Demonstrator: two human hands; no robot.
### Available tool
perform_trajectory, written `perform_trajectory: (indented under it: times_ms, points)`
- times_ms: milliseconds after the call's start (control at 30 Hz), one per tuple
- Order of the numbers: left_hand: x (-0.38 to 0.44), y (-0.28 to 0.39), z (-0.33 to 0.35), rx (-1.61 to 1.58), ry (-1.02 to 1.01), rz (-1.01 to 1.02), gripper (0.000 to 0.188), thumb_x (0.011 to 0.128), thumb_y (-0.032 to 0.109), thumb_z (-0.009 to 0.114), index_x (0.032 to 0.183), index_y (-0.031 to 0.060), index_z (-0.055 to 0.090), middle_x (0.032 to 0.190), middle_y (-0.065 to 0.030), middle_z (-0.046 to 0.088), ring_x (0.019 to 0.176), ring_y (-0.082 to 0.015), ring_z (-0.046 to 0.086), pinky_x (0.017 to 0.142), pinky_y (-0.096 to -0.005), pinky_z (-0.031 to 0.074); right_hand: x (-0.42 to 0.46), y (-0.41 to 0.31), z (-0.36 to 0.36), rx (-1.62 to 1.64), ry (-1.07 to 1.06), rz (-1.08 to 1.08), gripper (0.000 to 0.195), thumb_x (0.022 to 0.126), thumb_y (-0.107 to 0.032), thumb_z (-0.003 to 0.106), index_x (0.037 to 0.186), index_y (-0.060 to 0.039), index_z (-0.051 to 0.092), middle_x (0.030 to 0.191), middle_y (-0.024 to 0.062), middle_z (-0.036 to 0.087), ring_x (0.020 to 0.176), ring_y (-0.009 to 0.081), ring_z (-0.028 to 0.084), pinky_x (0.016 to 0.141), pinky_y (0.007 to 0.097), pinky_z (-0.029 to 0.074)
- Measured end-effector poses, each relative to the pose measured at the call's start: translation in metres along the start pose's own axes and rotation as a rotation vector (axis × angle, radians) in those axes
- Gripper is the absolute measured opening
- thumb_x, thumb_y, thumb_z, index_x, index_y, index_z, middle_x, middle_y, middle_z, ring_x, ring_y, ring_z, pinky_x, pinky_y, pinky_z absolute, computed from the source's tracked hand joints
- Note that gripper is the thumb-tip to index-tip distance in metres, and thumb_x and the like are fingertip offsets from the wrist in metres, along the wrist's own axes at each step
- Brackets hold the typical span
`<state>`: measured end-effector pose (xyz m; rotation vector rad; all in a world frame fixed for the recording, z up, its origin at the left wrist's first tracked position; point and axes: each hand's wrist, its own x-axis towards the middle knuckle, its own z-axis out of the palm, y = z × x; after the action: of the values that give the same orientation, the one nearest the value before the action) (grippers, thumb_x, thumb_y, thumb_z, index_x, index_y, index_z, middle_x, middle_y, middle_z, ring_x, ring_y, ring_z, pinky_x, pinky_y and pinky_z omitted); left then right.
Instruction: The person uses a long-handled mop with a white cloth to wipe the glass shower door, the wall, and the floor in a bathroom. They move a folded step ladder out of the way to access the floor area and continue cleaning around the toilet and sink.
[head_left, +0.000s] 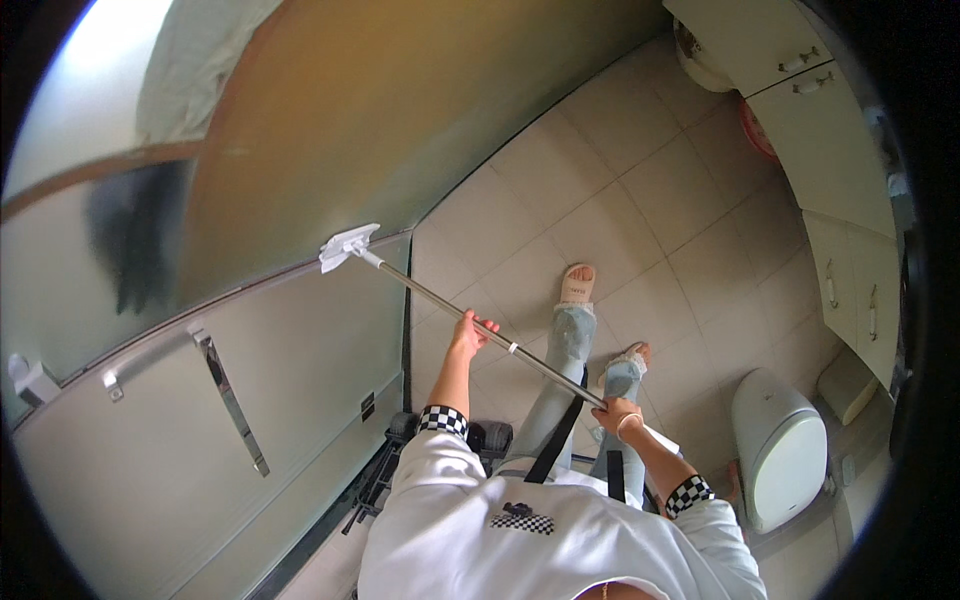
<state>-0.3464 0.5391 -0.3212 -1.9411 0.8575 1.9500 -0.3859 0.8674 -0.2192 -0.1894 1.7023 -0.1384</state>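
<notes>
A metal pole (551, 373) with a flat white mop head (348, 246) slants across the view from lower right to upper left. My left hand (472, 334) is around the pole's middle, its fingers partly spread. My right hand (619, 416) grips the pole near its lower end, in front of my legs. The white head lies against the frosted glass panel (300, 165), close to the metal rail that runs along it. A cloth or pad seems to cover the head; its exact make cannot be told.
A metal door handle (231, 405) juts from the glass at the left. A closed toilet (787, 465) stands at the right, below pale cabinets (825, 150). Part of a red basin (759, 131) shows beside the cabinets. Black wheeled gear (491, 436) stands by my left elbow. The floor is tiled.
</notes>
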Motion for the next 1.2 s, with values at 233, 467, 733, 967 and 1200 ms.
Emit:
perform_trajectory:
  times_ms: [233, 467, 733, 967, 1200]
  points:
    - [-0.004, -0.001, 0.072, 0.359, -0.22, 0.039, 0.028, 0.082, 0.027, 0.034, 0.073, 0.0059, 0.05, 0.071, -0.0086, 0.059, 0.078, -0.022, 0.058, 0.078, -0.0387, 0.037, 0.011, 0.059, -0.04, -0.026, 0.163, -0.002, 0.034, 0.07, -0.044, 0.046, 0.087, -0.0171, 0.058, 0.082, 0.0099, 0.059, 0.078, 0.0269, 0.055, 0.068, 0.0383, 0.043]
    - [-0.011, -0.01, 0.163, 0.46, -0.365, 0.075, 0.026, 0.082, 0.024, 0.036, 0.074, 0.005, 0.052, 0.073, -0.0085, 0.06, 0.072, -0.0166, 0.058, 0.061, -0.0288, 0.044, 0.004, 0.111, -0.059, 0.138, 0.226, 0.071, 0.029, 0.067, -0.04, 0.052, 0.076, -0.0132, 0.059, 0.073, 0.01, 0.059, 0.072, 0.0287, 0.055, 0.065, 0.0374, 0.043]
    - [0.04, -0.001, 0.258, 0.68, -0.509, 0.314, 0.025, 0.083, 0.022, 0.039, 0.076, 0.0006, 0.05, 0.064, -0.0086, 0.059, 0.059, -0.0142, 0.056, 0.051, -0.0271, 0.043, 0.019, 0.129, -0.059, 0.516, 0.358, 0.124, 0.025, 0.064, -0.028, 0.059, 0.067, -0.0032, 0.056, 0.054, 0.0113, 0.052, 0.051, 0.0211, 0.05, 0.052, 0.0327, 0.04]
    - [0.03, 0.01, 0.28, 0.846, -0.41, 0.303, 0.027, 0.083, 0.021, 0.038, 0.076, -0.0021, 0.05, 0.067, -0.012, 0.059, 0.06, -0.0155, 0.057, 0.057, -0.0287, 0.045, 0.017, 0.121, -0.067, 0.608, 0.287, 0.171, 0.029, 0.065, -0.032, 0.057, 0.07, -0.0035, 0.057, 0.056, 0.0138, 0.053, 0.055, 0.0265, 0.052, 0.057, 0.0357, 0.041]
    - [0.014, 0.054, 0.374, 0.862, -0.548, 0.555, 0.03, 0.08, 0.023, 0.043, 0.084, -0.0071, 0.042, 0.056, -0.0111, 0.054, 0.045, -0.0197, 0.055, 0.038, -0.0275, 0.042, 0.032, 0.034, -0.035, 1.332, 0.255, -0.003, 0.025, 0.074, -0.023, 0.056, 0.068, -0.0005, 0.048, 0.043, -0.0001, 0.041, 0.031, 0.009, 0.038, 0.029, 0.024, 0.03]
